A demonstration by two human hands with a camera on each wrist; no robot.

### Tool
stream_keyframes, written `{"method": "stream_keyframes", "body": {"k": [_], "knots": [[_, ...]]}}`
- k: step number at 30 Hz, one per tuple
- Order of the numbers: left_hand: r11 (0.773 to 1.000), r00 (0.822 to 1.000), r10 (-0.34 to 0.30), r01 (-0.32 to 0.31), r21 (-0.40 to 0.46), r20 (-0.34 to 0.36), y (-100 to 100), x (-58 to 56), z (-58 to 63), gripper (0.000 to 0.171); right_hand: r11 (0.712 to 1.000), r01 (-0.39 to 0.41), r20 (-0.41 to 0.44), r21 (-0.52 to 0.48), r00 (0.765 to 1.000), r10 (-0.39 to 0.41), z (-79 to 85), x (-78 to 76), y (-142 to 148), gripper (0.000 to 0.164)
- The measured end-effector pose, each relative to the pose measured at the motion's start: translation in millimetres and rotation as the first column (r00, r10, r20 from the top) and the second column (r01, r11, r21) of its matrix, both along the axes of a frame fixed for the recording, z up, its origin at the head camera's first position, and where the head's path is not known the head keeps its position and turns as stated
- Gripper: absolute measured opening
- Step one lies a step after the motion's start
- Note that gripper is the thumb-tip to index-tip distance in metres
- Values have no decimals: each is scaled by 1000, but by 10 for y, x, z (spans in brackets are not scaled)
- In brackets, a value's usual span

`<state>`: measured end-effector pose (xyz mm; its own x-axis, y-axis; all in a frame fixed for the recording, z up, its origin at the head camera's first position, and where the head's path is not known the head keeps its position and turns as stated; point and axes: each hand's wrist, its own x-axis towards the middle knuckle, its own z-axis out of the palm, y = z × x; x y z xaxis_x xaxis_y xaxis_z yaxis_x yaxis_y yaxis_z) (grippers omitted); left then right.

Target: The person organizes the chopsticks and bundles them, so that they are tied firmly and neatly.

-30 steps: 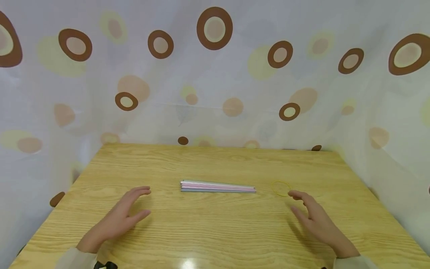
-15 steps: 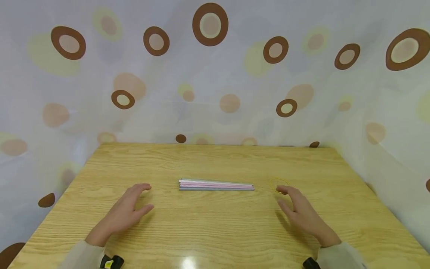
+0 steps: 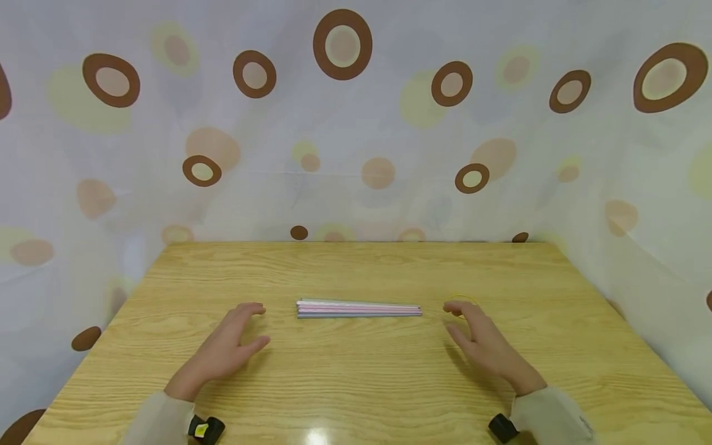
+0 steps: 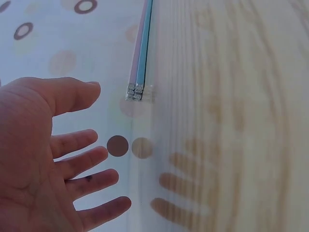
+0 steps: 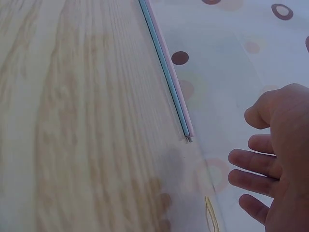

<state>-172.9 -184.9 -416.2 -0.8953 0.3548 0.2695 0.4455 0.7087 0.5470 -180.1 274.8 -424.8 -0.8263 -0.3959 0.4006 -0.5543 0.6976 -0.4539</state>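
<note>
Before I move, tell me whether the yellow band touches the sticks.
Apart: in the right wrist view, the sticks end short of the yellow band, leaving a visible gap.

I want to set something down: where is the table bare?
Bare table: between left hand and right hand, in front of the sticks; behind the sticks, up to the patterned cloth. Crowded: right of the sticks, by the right hand and yellow band.
</note>
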Motion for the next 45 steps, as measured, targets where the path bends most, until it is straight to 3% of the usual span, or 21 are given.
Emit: {"method": "stream_keyframes", "body": {"k": [5,14,22,29,38,45], "knots": [[1000,1000,10,-10,5,18,33,-20,-14,50,1000,-6,44,0,999,6,-27,-59,-88,36],[999,999,-23,22,25,29,91,-71,-25,49,1000,-14,12,3,1000,14,1,-106,-175,34],[995,992,-83,77,67,94,265,-226,-108,52,1000,3,40,14,999,-3,27,-133,-112,35],[995,994,-89,86,53,60,316,-291,-83,50,999,-46,64,-15,997,47,11,-238,-201,35],[993,993,-107,105,55,41,282,-346,-73,51,998,-60,63,-12,996,61,-54,-373,-342,38],[992,992,-121,119,51,44,318,-450,-84,52,998,-64,54,-15,996,64,-83,-422,-421,39]]}}
